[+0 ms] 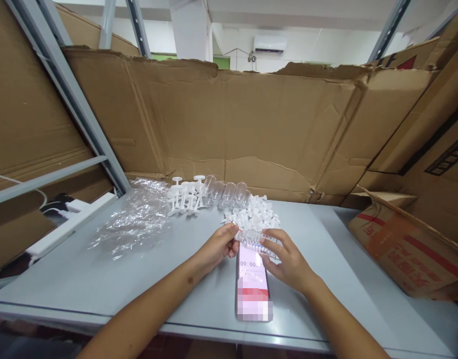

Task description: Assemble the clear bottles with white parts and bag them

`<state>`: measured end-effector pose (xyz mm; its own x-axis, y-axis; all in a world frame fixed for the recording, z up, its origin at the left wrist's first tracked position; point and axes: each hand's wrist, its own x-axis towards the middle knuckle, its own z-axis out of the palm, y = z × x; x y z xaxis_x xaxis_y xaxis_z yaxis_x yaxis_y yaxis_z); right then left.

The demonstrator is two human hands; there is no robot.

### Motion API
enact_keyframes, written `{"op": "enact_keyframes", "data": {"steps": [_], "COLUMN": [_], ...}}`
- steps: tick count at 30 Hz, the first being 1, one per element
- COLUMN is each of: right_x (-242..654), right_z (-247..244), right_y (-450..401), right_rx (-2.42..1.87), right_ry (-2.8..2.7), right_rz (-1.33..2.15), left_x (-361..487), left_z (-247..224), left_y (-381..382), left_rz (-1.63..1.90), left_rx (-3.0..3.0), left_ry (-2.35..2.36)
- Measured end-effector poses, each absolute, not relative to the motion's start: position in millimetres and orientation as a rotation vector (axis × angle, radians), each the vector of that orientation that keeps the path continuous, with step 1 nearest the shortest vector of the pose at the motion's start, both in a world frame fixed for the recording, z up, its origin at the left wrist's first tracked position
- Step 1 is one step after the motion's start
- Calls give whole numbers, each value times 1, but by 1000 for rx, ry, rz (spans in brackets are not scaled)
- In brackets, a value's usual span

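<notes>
In the head view, a clear, ridged plastic syringe barrel is held sideways between my two hands, just above the top of a phone. My left hand is closed, thumb and fingers pinching the barrel's left end; whether a small white piece is also in that pinch is hard to see. My right hand wraps its fingers around the right end. Beyond the hands lies a pile of small white caps. More clear barrels and white plungers are grouped to its left.
Below my hands a phone with a lit timer lies on the grey table. Crumpled clear plastic bag and a white power strip are on the left. A cardboard wall closes the back; a cardboard box stands right.
</notes>
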<state>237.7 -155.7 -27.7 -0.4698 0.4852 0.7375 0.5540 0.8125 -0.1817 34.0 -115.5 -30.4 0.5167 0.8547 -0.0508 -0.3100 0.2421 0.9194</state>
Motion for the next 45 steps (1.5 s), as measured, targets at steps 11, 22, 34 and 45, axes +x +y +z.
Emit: {"op": "enact_keyframes", "data": {"steps": [11,22,34,45], "right_x": [237,231,229,233], "right_z": [-25,-13,-16,-19], "right_y": [-154,-157,-160,-161], "right_rx": [-791,-1093,-1021,-1010], "right_ry": [-2141,-1543,-1478,-1641], "right_rz": [-23,907,1039,900], "left_x": [30,20,19,19], "left_z": [-26,-27,-29,-19], "left_y": [-116,-124,-129,-126], "left_rz": [888,1045,1081,1073], "left_rx": [1114,1993,1902,1743], "left_ry": [674,850,912,860]}}
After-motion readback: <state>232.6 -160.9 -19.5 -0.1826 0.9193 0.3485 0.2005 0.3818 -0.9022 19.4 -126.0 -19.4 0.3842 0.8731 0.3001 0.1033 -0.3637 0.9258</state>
